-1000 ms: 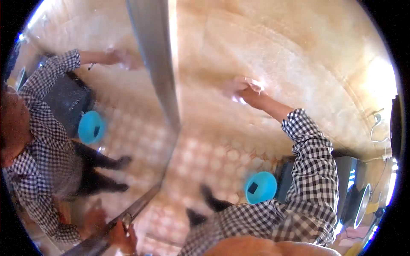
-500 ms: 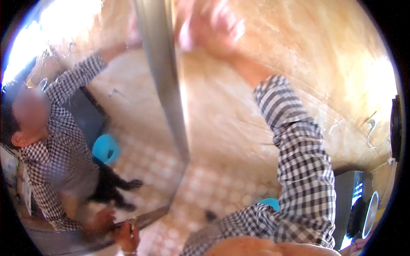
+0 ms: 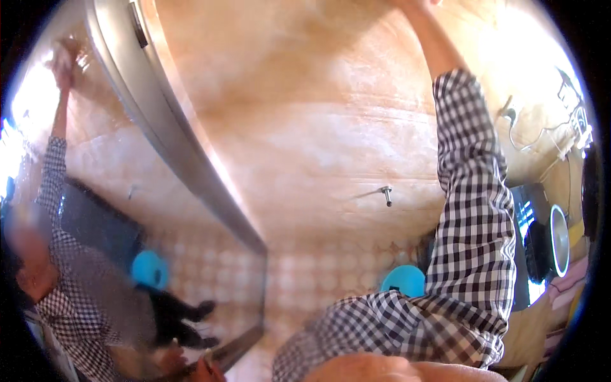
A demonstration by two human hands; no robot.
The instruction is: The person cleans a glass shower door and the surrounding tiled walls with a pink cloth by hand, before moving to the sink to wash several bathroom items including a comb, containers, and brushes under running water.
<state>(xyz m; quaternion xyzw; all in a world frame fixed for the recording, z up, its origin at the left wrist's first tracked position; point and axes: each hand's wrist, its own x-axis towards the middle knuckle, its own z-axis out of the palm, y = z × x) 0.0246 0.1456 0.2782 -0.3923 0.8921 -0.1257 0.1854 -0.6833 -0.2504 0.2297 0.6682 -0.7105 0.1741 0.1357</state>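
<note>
My right hand (image 3: 417, 2) is raised near the tan marbled wall (image 3: 305, 146), at the top edge, with most of it cut off. Its fingers, and anything in them, are out of sight. At the lower left, my left hand (image 3: 209, 370) is beside the bottom edge of a tall mirror-like panel (image 3: 191, 223). That hand is blurred and partly cut off, so I cannot tell if it holds anything. The panel has a silver edge (image 3: 172, 137) and reflects me with one arm raised; the reflected raised hand is smeared.
A metal hook (image 3: 387, 195) sticks out of the wall. Below stands a turquoise bucket (image 3: 404, 280) on the tiled floor (image 3: 312, 274). To the right are a dark glossy surface with a silver-rimmed round vessel (image 3: 559, 240) and white cables (image 3: 541, 137) on the wall.
My right hand has moved up and to the right, away from the panel's edge, almost out of view. The view has shifted, baring the wall hook and more of the bucket.
</note>
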